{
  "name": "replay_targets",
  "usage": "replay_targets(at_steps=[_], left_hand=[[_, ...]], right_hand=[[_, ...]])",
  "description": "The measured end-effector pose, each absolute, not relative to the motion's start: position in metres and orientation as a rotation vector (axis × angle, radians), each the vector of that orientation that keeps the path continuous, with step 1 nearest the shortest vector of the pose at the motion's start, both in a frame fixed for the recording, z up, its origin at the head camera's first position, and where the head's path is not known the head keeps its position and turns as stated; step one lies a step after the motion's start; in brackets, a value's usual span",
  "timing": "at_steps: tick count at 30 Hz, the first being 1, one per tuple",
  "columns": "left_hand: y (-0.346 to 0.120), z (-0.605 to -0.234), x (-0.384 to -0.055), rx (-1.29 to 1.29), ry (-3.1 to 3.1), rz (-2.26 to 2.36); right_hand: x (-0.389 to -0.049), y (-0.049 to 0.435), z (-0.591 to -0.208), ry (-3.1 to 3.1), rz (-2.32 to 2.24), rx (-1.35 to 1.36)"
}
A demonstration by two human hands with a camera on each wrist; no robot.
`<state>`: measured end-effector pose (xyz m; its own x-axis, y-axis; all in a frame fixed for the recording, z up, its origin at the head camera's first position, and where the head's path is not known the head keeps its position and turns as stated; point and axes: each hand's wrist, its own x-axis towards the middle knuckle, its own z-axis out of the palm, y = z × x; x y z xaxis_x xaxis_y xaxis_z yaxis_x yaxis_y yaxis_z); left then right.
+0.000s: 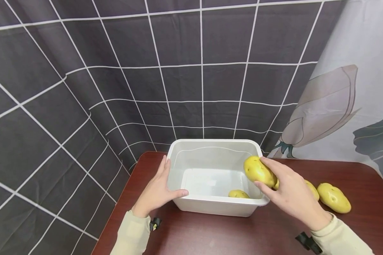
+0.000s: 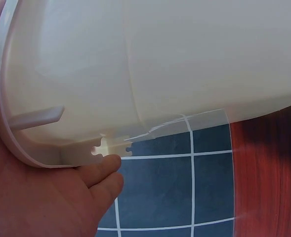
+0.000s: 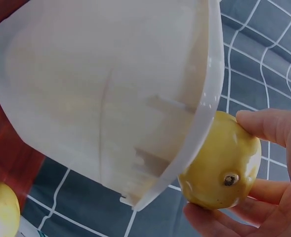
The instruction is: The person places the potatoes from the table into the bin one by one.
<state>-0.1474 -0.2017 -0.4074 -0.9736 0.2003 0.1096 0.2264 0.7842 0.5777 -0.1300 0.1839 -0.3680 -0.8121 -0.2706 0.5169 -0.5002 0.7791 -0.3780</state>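
A white plastic basin [image 1: 210, 205] stands on the table, with one yellow potato [image 1: 238, 193] lying inside near its front wall. My left hand [image 1: 156, 191] rests on the basin's left rim, thumb over the front edge and fingers along the outer side. In the left wrist view, the fingertips [image 2: 108, 170] touch the underside of the rim. At the right rim, my right hand [image 1: 293, 191] grips another yellow potato [image 1: 258, 171] between thumb and fingers. The right wrist view shows this potato [image 3: 222, 163] at the basin's rim [image 3: 212, 89], partly hidden behind it.
More yellow potatoes lie on the table right of the basin: one potato [image 1: 334, 198] in plain sight, others partly hidden behind my right hand. The dark red wooden table [image 1: 210, 237] meets a dark grid-patterned curtain [image 1: 178, 85] at the back and left. A pale printed curtain [image 1: 338, 88] hangs at right.
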Motion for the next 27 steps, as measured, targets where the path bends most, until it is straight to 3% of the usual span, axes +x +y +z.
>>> replay_targets(at_steps=[27], left_hand=[[-0.202,-0.41,-0.148,-0.357,-2.916,-0.941]], right_hand=[[-0.133,0.17,-0.381,-2.521,0.713,0.665]])
